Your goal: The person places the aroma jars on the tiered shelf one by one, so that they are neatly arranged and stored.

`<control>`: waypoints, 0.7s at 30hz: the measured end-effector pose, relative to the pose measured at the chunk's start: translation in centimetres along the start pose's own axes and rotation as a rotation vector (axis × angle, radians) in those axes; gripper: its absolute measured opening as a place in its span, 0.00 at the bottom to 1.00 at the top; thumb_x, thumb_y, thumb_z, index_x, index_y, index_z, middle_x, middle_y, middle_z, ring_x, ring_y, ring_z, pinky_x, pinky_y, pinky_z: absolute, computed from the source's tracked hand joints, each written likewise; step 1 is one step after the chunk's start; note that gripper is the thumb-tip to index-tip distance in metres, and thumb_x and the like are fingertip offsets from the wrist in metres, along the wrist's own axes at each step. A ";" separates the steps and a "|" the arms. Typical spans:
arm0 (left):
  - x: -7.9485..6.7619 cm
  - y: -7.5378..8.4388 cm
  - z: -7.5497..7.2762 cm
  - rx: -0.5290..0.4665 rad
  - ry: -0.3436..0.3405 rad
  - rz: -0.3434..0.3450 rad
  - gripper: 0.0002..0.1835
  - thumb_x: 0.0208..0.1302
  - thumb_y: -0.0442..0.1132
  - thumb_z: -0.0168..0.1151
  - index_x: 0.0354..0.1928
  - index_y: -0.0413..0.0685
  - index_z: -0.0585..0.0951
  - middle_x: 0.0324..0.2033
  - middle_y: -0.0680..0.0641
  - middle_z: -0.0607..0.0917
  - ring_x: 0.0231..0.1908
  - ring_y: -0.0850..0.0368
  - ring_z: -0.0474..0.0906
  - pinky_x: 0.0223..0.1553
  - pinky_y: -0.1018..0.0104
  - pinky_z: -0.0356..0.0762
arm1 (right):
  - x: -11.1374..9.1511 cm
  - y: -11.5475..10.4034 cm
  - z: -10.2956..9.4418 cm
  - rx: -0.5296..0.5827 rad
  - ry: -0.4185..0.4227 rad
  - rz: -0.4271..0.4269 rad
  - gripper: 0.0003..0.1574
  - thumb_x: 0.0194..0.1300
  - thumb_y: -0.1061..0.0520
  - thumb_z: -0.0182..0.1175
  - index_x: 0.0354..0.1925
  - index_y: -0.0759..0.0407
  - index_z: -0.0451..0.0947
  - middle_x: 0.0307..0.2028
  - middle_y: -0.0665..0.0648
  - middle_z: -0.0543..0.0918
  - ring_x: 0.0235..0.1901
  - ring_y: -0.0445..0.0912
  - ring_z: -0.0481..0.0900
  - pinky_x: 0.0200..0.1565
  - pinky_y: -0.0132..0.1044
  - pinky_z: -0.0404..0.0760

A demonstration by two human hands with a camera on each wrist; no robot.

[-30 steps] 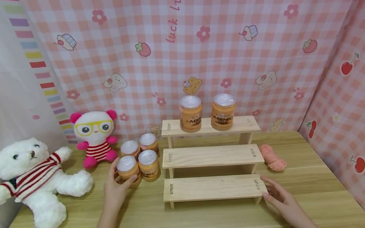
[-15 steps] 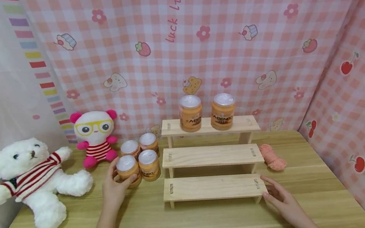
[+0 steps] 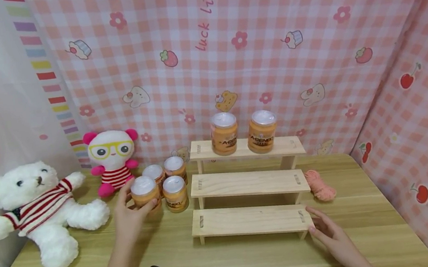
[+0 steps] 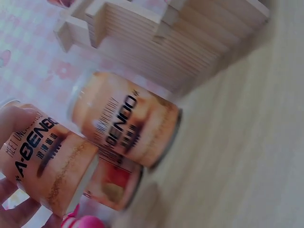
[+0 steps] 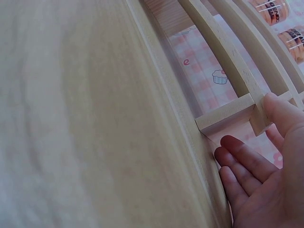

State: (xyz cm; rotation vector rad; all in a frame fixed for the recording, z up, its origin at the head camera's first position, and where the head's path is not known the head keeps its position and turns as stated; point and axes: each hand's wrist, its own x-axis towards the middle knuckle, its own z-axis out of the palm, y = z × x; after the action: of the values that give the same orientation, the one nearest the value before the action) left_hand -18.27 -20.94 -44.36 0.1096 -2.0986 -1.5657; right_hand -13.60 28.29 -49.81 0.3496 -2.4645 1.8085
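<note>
My left hand [image 3: 128, 219] grips an orange-labelled can [image 3: 143, 186] with a silver lid, thumb on the near side and fingers around the far side. In the left wrist view this can [image 4: 50, 164] is tilted, its pale bottom edge showing, apart from the can [image 4: 126, 121] beside it. Several matching cans [image 3: 175, 195] stand close to its right. My right hand [image 3: 335, 237] holds the right end of the lowest step of a three-tier wooden shelf [image 3: 249, 220]. In the right wrist view the thumb [image 5: 280, 111] presses the board's end, the index finger partly hidden behind it.
Two more cans [image 3: 224, 134] stand on the top step. A white teddy bear [image 3: 42, 214] and a pink-eared plush toy [image 3: 113, 162] sit at the left. Coral yarn [image 3: 320, 185] lies right of the shelf. A checked cloth [image 3: 207, 80] hangs behind the table.
My left hand has shifted left and slightly up with the can, opening a gap between it and the can on its right. The right hand keeps its place at the shelf.
</note>
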 end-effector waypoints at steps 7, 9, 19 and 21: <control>0.1 1.4 -0.3 -0.013 0.028 0.002 0.42 0.47 0.28 0.75 0.66 0.47 0.69 0.59 0.44 0.73 0.50 0.54 0.68 0.44 0.61 0.70 | 0.0 0.0 0.0 -0.007 -0.003 -0.001 0.30 0.70 0.65 0.54 0.67 0.68 0.60 0.52 0.74 0.74 0.47 0.35 0.76 0.45 0.27 0.76; 0.1 2.0 -0.4 -0.035 0.027 -0.010 0.41 0.47 0.28 0.75 0.66 0.47 0.69 0.59 0.45 0.73 0.50 0.55 0.67 0.45 0.58 0.69 | 0.0 0.0 0.0 -0.006 -0.002 0.001 0.30 0.70 0.65 0.54 0.67 0.68 0.60 0.53 0.74 0.74 0.47 0.35 0.76 0.45 0.27 0.76; -0.6 5.4 -0.3 -0.082 -0.031 -0.035 0.42 0.46 0.30 0.76 0.66 0.48 0.69 0.55 0.45 0.76 0.51 0.56 0.69 0.47 0.61 0.70 | 0.1 0.1 0.0 -0.004 -0.008 -0.018 0.31 0.70 0.66 0.54 0.67 0.69 0.59 0.53 0.74 0.73 0.47 0.34 0.76 0.45 0.27 0.76; -0.9 6.1 -0.1 -0.090 -0.055 -0.039 0.43 0.46 0.31 0.77 0.66 0.49 0.69 0.54 0.44 0.76 0.51 0.56 0.68 0.47 0.61 0.70 | 0.1 0.2 0.0 -0.002 -0.010 -0.024 0.31 0.70 0.66 0.54 0.67 0.69 0.59 0.53 0.74 0.73 0.47 0.35 0.76 0.45 0.27 0.76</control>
State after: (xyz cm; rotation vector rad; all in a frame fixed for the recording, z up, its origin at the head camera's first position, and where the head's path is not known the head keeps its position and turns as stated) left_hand -16.06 -18.69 -39.09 0.0763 -2.0751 -1.7019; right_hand -13.71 28.34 -49.95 0.3874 -2.4576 1.7995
